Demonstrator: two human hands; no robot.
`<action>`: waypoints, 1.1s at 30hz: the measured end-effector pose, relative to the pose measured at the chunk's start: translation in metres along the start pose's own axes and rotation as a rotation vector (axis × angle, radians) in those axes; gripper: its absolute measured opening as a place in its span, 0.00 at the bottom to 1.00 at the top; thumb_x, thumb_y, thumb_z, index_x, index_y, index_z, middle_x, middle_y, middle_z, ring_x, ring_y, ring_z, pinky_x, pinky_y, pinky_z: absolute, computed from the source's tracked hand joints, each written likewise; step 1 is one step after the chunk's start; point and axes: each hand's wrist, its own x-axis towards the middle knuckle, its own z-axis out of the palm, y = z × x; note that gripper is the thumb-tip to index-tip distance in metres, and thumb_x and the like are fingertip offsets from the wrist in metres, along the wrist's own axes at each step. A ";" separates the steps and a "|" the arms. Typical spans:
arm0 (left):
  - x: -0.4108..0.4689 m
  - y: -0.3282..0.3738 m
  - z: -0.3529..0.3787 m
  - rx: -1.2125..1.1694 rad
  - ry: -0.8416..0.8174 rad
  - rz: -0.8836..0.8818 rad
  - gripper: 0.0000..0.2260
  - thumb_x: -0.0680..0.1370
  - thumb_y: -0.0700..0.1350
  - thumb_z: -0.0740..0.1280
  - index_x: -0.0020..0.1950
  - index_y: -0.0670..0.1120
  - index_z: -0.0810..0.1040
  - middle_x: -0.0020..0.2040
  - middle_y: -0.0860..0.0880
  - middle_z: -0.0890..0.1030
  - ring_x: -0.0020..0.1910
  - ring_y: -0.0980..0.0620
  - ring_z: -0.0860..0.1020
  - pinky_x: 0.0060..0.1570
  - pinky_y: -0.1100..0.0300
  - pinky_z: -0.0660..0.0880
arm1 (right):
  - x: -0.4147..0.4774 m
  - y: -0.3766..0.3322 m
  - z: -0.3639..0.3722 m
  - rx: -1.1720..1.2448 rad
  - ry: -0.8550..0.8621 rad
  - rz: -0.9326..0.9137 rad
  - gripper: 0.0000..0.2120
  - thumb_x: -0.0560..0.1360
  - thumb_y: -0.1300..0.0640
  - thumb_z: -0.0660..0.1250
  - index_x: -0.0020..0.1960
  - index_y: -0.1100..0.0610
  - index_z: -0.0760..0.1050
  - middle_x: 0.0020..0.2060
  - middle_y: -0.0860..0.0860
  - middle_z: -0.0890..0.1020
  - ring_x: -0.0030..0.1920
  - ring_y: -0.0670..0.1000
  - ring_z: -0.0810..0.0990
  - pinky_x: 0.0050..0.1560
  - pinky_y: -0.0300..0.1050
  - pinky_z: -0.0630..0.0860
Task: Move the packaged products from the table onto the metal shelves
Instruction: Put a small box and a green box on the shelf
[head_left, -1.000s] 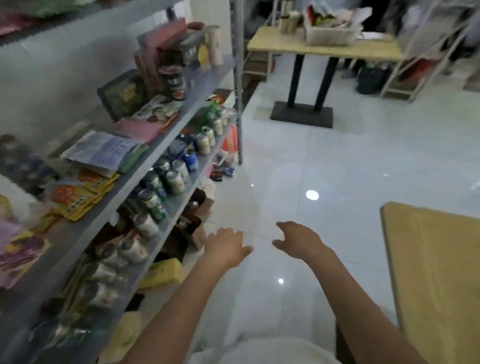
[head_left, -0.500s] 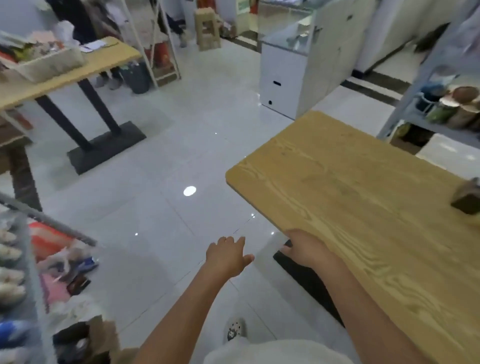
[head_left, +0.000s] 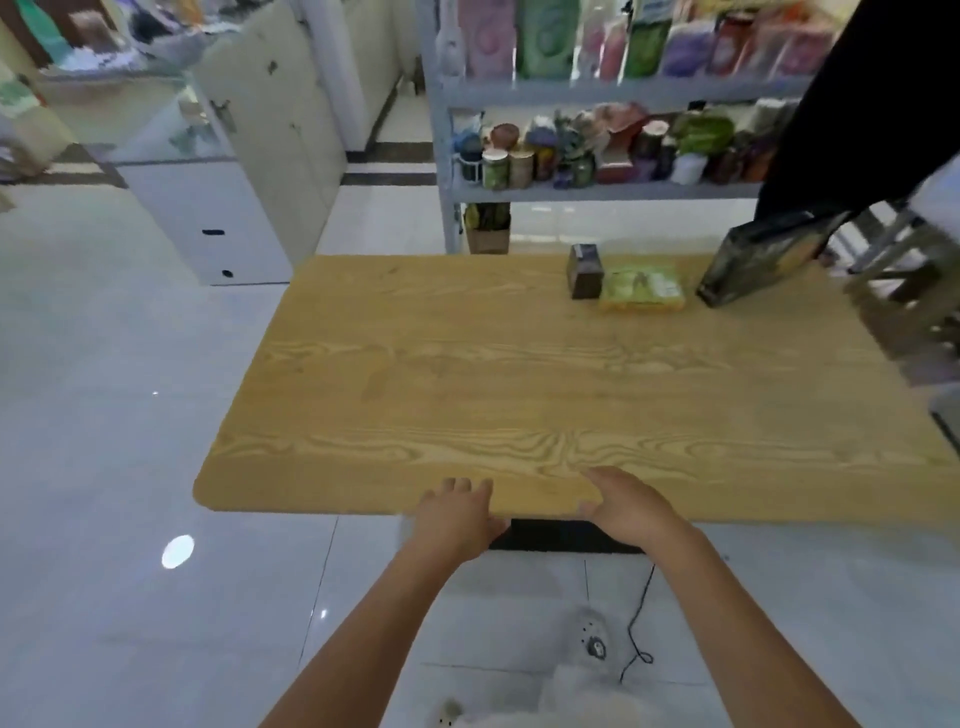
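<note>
while left hand (head_left: 457, 514) and right hand (head_left: 631, 506) hover empty, three packages (head_left: 641, 288) dot one table (head_left: 467, 374)

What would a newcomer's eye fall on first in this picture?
The broad light wooden table fills the middle, with the left hand and right hand at its near edge. At its far right are a small dark box, a flat green packet and a tall dark bag. Behind stand grey metal shelves crowded with jars.
</note>
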 end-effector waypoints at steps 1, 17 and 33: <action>0.006 0.011 -0.005 0.012 -0.006 0.020 0.27 0.81 0.61 0.53 0.76 0.48 0.58 0.72 0.44 0.66 0.71 0.44 0.63 0.65 0.48 0.64 | 0.000 0.011 -0.005 0.023 0.013 0.016 0.22 0.81 0.51 0.57 0.74 0.55 0.61 0.70 0.54 0.68 0.67 0.54 0.68 0.66 0.45 0.66; 0.140 0.170 -0.076 0.082 -0.024 0.043 0.30 0.81 0.61 0.52 0.79 0.50 0.49 0.77 0.44 0.58 0.76 0.43 0.56 0.70 0.46 0.60 | 0.051 0.195 -0.113 -0.019 0.089 0.080 0.31 0.81 0.46 0.57 0.78 0.55 0.51 0.77 0.51 0.56 0.76 0.51 0.56 0.71 0.45 0.60; 0.355 0.166 -0.171 -0.065 0.215 -0.113 0.34 0.81 0.61 0.51 0.78 0.51 0.36 0.78 0.42 0.36 0.77 0.42 0.39 0.74 0.48 0.48 | 0.235 0.216 -0.212 0.004 0.103 0.116 0.34 0.80 0.41 0.54 0.79 0.53 0.44 0.78 0.53 0.41 0.77 0.53 0.44 0.76 0.49 0.49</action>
